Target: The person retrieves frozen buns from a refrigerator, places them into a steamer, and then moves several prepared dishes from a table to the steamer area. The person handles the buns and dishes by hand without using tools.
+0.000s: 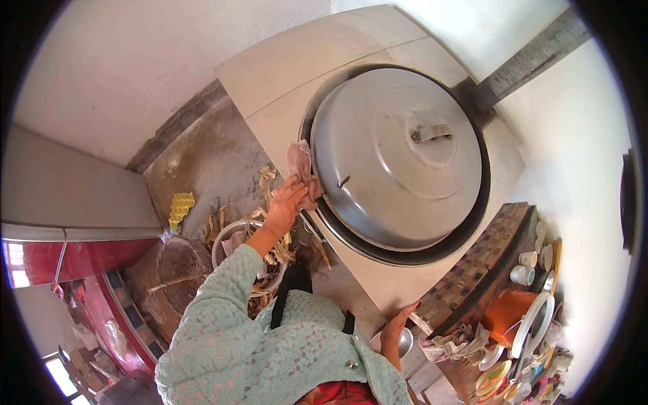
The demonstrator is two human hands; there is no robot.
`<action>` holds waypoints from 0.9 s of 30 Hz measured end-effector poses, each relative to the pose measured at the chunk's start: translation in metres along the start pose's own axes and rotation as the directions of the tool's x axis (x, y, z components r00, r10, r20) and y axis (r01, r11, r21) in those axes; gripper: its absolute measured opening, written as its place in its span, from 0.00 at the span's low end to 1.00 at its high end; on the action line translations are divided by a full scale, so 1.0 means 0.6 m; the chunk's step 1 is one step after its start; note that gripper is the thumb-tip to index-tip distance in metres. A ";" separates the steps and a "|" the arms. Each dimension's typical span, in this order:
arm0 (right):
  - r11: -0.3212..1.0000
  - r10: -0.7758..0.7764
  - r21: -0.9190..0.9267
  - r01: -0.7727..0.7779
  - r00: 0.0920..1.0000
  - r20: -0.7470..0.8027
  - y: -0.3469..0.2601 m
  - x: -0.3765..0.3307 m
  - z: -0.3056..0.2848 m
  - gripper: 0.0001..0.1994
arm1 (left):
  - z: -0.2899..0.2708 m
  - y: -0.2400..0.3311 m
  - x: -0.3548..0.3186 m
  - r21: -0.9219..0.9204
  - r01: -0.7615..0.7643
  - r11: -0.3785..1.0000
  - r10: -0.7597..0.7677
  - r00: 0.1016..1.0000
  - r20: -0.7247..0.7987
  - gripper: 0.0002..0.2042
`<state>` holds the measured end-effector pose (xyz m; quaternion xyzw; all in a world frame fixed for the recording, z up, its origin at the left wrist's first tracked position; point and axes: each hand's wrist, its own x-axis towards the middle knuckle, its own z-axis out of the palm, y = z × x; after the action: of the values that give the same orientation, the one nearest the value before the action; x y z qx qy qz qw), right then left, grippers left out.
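Note:
A pinkish, crumpled cloth [299, 162] lies on the pale tiled stove top [277, 111], against the left rim of a large built-in wok. My left hand [287, 200] presses on the cloth, fingers bent over it. A big domed metal lid [378, 155] with a strap handle [432, 133] on top covers the wok, leaving a dark rim around it. Low by the near right corner of the stove is my right hand [395, 331], its fingers stretched toward the tiled edge. Nothing shows in it. A shiny metal bowl [406, 342] is partly hidden beside that hand.
Dry stalks fill a white tub [219, 246] left of the stove. A yellow egg tray [181, 208] lies on the floor. A brick-patterned ledge [472, 266] adjoins the right side, with an orange bucket [507, 316], cups and lids crowded beyond. Red cabinets [88, 260] stand left.

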<state>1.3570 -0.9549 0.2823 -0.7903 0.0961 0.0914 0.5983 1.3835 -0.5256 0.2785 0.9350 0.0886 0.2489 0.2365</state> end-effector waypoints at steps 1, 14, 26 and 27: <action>1.000 -0.004 0.010 0.004 1.000 0.000 0.004 0.000 -0.003 0.36 | -0.001 0.014 -0.010 0.018 -0.009 1.000 0.008 1.000 0.024 0.20; 0.902 0.308 0.304 -0.306 0.950 0.044 -0.014 -0.027 -0.033 0.36 | -0.040 0.058 -0.052 -0.838 0.273 0.472 -0.155 0.962 0.225 0.12; 0.751 0.472 0.600 -0.275 0.860 -0.196 0.044 -0.071 -0.150 0.36 | -0.020 -0.371 0.215 0.233 -0.082 0.969 0.060 0.993 0.098 0.12; 0.723 0.497 0.627 -0.291 0.849 -0.179 0.049 -0.072 -0.148 0.36 | -0.013 -0.410 0.204 -0.439 0.037 0.898 -0.024 0.999 0.035 0.14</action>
<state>1.3103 -1.0463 0.2901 -0.5345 0.3875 0.0493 0.7495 1.4729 -0.2729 0.2165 0.8596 0.0415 0.2453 0.4463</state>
